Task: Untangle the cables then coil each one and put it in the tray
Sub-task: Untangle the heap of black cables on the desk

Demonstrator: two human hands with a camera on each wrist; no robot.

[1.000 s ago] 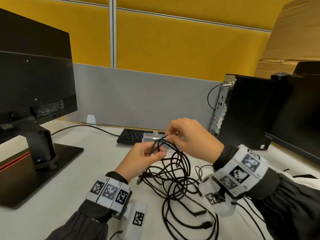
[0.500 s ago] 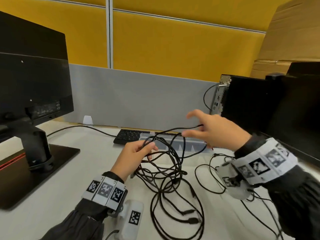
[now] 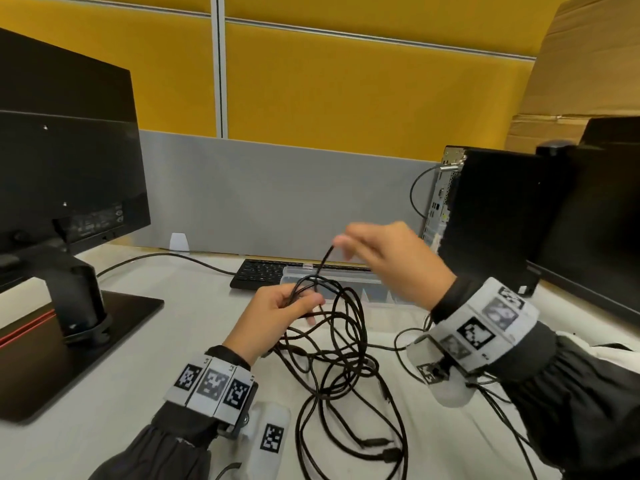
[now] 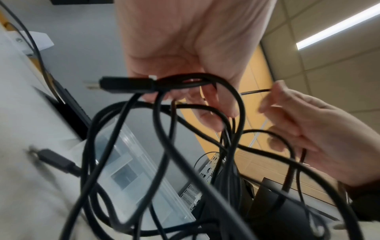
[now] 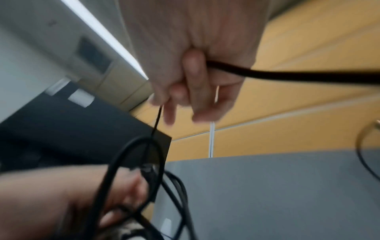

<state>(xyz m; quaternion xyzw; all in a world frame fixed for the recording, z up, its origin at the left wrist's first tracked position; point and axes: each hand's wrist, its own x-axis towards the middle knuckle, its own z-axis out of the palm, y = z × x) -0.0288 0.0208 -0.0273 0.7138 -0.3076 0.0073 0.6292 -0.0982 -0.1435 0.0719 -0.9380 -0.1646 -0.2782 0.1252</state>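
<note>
The white desk [image 3: 145, 341] meets a grey-and-yellow partition [image 3: 311, 133]; the clear tray [image 3: 349, 289] sits near its far edge. The left hand [image 3: 273, 317] grips the tangled cables [image 3: 332, 358], and the right hand [image 3: 388, 258] pinches one strand.

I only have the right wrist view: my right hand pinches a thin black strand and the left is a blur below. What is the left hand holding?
Observer: The left hand grips several loops at the top of the tangle, and a plug sticks out of its grip.
Operator: Is the tangle off the table?
Observer: Only its top. In the head view the lower loops lie on the table.
Operator: Where is the tray?
Observer: The tray sits beyond both hands, just in front of the keyboard. The compartments that show hold no cable.
</note>
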